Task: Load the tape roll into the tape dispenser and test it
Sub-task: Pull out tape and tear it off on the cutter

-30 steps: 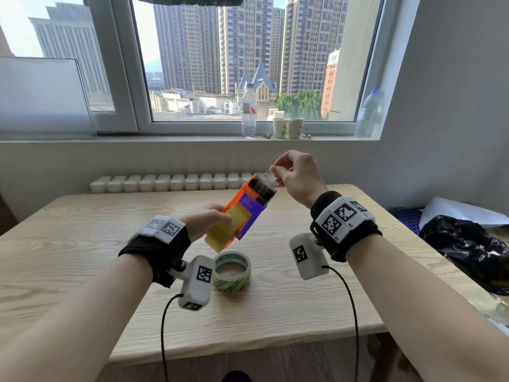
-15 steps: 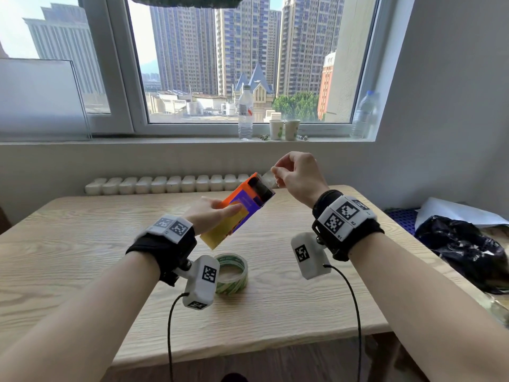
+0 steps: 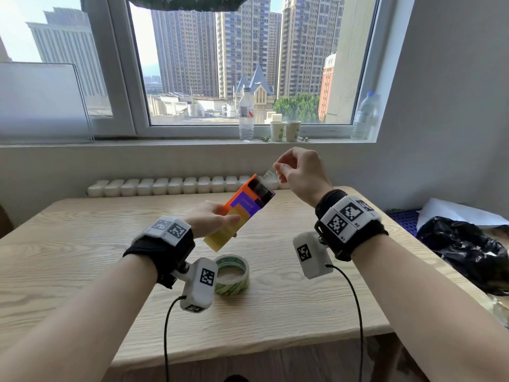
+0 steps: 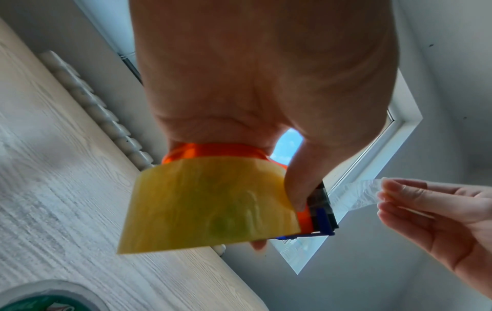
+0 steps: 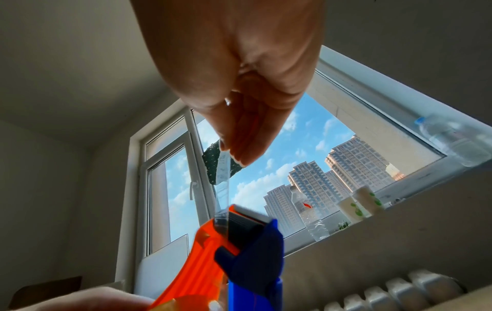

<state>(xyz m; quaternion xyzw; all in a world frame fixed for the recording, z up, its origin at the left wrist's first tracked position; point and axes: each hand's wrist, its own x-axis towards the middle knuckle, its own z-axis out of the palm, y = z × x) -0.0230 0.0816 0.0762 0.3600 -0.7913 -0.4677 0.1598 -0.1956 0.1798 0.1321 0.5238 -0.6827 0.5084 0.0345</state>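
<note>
Though the left hand (image 3: 209, 219) gripping the tape dispenser (image 3: 242, 209) hides its near end, clear tape (image 3: 268, 176) shows. The right hand (image 3: 298, 172) pinches that strip just beyond the far end.

Tape roll (image 3: 232, 274) on table (image 3: 82, 244), below dispenser (image 3: 239, 210)

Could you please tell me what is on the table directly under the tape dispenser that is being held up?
A green-printed tape roll lies flat on the wooden table, below the dispenser that the left hand grips. The left wrist camera covers the roll's left edge.
</note>
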